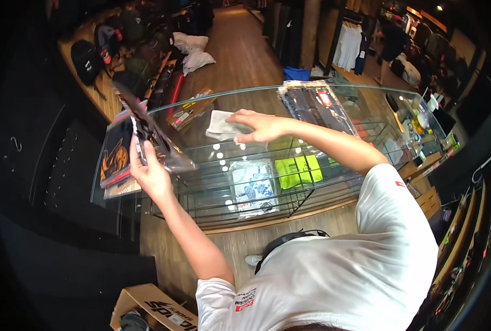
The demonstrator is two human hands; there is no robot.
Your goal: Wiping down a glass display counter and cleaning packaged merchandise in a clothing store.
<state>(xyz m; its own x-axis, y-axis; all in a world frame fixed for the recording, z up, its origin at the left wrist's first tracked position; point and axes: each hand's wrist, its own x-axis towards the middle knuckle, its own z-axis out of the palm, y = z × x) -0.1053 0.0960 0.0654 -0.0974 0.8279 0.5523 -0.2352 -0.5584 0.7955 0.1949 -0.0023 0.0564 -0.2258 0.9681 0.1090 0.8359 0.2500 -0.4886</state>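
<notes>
My left hand (152,172) is closed on a clear plastic-wrapped dark garment (156,135), which stands tilted up from the counter's left end. Beside and under it is a stack of packaged garments (115,157), the top one black with an orange print. My right hand (263,127) rests over a folded white cloth (219,126) on the glass counter (201,160). Its fingers are stretched across the cloth and the thumb is spread apart. Whether the fingers grip the cloth does not show.
More plastic-wrapped dark garments (317,105) lie at the counter's far side. Under the glass are a white printed package (252,185) and a neon yellow one (299,171). Small items (422,121) crowd the right end. A cardboard box (151,306) stands on the floor at lower left.
</notes>
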